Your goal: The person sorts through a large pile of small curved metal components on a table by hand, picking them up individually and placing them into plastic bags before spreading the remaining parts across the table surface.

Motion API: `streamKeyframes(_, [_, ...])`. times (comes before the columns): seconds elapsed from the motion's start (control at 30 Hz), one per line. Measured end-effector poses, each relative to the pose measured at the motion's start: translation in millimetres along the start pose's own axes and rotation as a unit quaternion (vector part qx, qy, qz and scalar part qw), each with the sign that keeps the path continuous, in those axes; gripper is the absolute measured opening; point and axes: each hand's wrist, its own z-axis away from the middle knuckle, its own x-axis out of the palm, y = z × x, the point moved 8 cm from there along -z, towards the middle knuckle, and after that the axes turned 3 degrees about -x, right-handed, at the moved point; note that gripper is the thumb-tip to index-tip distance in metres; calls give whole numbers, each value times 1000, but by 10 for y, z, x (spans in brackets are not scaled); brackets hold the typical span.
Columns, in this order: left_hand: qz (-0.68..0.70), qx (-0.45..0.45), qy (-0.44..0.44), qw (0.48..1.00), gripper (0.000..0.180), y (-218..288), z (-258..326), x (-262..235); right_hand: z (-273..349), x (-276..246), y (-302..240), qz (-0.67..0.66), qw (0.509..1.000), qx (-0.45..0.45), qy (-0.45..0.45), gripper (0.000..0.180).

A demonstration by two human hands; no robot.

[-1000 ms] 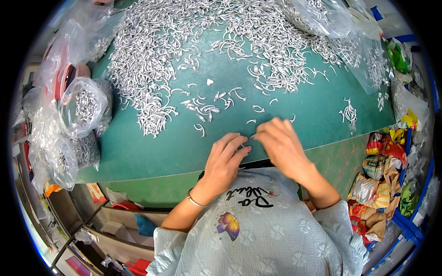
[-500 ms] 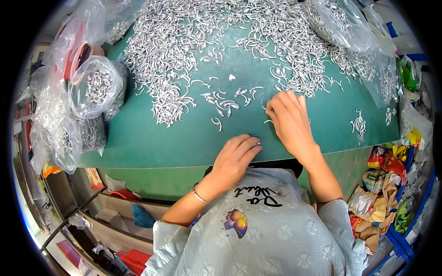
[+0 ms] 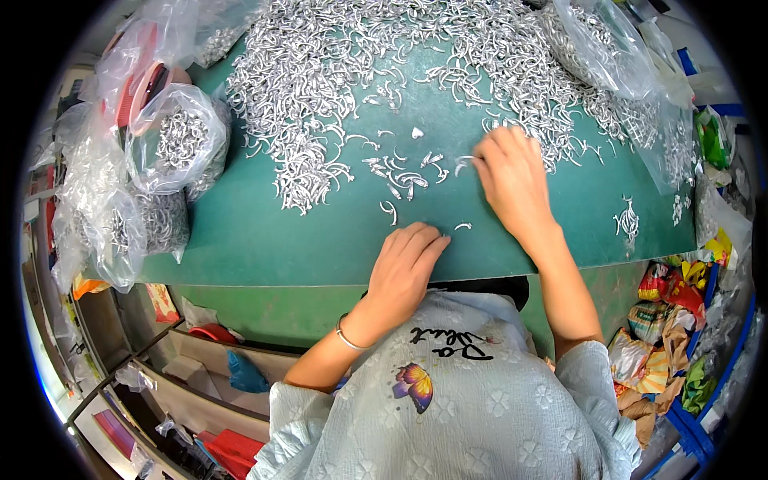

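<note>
**A:** Status on the hands?

**B:** Right hand [image 3: 512, 180] is stretched out over the green table mat [image 3: 264, 240], fingertips [image 3: 482, 160] on a small curved metal piece [image 3: 463, 163] at the edge of the loose scatter [image 3: 404, 178]. Looks like a light pinch, but whether the piece is actually gripped or just touched — cannot tell, the fingers cover it.

**A:** Left?

**B:** Left hand [image 3: 404, 268] lies near the front edge of the mat, palm down, fingers together and slightly curled. Whether anything is under it is hidden. Thin bracelet [image 3: 349, 339] on that wrist.

**A:** Where's the stock?

**B:** Big heap of silver curved metal pieces [image 3: 336, 72] across the far half of the mat, thinning toward the hands. One single piece [image 3: 462, 226] lies just beside the left fingertips, another [image 3: 390, 211] just beyond them. A small separate cluster [image 3: 627, 220] sits to the right, well apart from both hands.

**A:** Surroundings?

**B:** Clear plastic bags of the same pieces [image 3: 172, 140] stacked at the left edge, another clear bag [image 3: 600, 48] over the heap at far right. Coloured wrappers [image 3: 664, 320] piled below the table on the right. Person wears a light textured top with a butterfly print [image 3: 414, 384].
</note>
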Motion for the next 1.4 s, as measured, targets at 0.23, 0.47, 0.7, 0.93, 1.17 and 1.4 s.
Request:
streamKeyframes(0.23, [-5, -28, 43, 999, 35, -71, 127, -76, 435, -264, -115, -62, 997, 40, -34, 9])
streamKeyframes(0.47, [13, -53, 61, 997, 33, -94, 129, -72, 959, -598, 411, 54, 977, 198, 49, 11])
streamKeyframes(0.7, [-4, -65, 82, 995, 32, -120, 172, -149, 1283, -665, 735, 146, 944, 294, 47, 19])
streamKeyframes(0.93, [-66, -133, 152, 977, 23, -344, 335, -492, 658, -71, -389, -87, 996, -5, -28, 31])
streamKeyframes(1.17, [-176, -222, 264, 922, 22, -851, 670, -1003, 704, -301, 88, -4, 994, 91, 67, 25])
streamKeyframes(1.4, [-185, -226, 268, 918, 17, -981, 649, -1159, -28, 215, -710, -114, 993, -17, -8, 39])
